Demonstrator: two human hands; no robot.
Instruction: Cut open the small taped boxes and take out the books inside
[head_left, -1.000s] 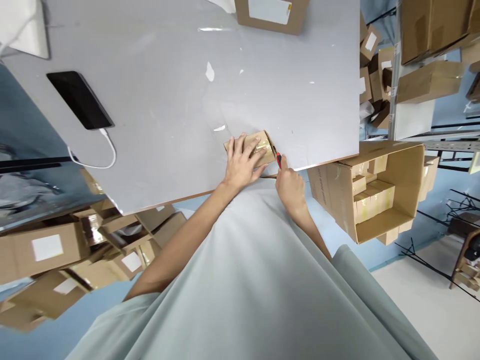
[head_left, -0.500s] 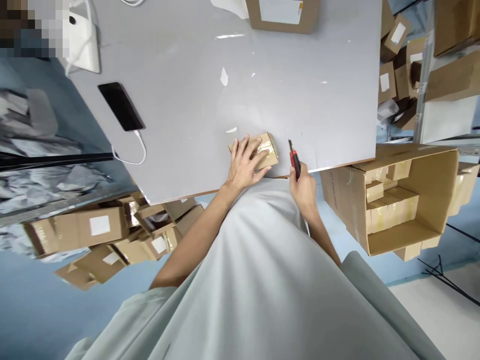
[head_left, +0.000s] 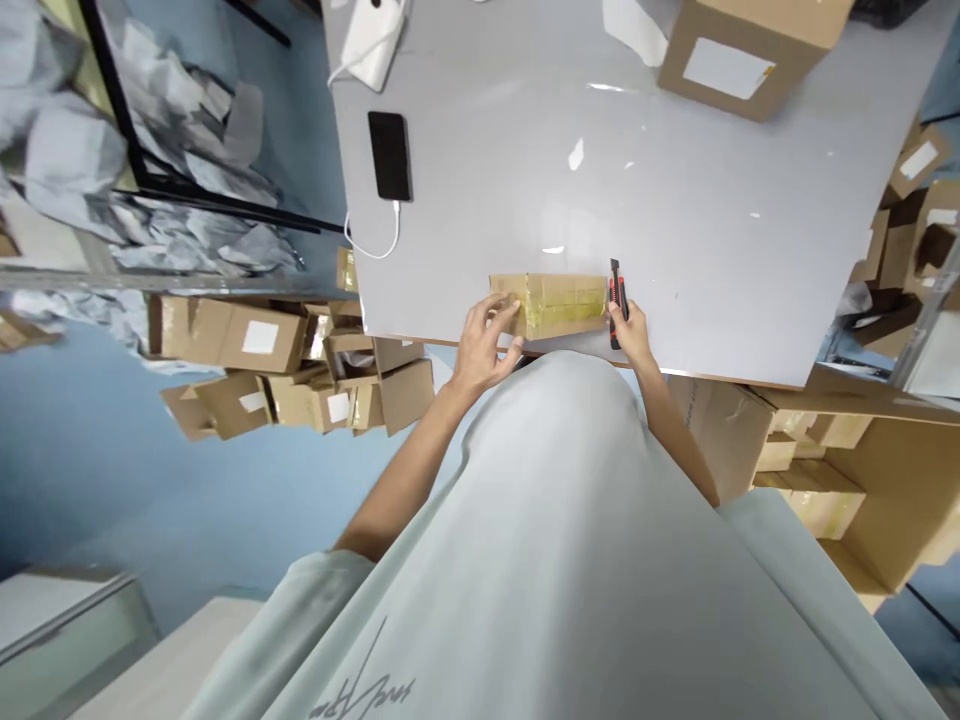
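Note:
A long cardboard box (head_left: 566, 305) with shiny yellowish tape lies along the table's near edge. At its left end is my left hand (head_left: 486, 345), fingers bent over the top and thumb by the near corner, loosely gripping it. My right hand (head_left: 631, 332) is closed around a red and black utility knife (head_left: 616, 300). The knife stands just beside the box's right end, its tip pointing away from me. Whether the blade touches the cardboard, I cannot tell.
On the grey table (head_left: 720, 260) lie a black phone (head_left: 389, 155) with a white cable, a white device (head_left: 371, 45), and paper scraps. A larger labelled box (head_left: 750, 60) stands at the back. Cartons (head_left: 247, 335) are piled left; a big open carton (head_left: 900, 480) holding small boxes stands right.
The small box now shows a longer taped side. My left hand has slid from its top to its left end, and the knife has come close to the right end. The view has turned.

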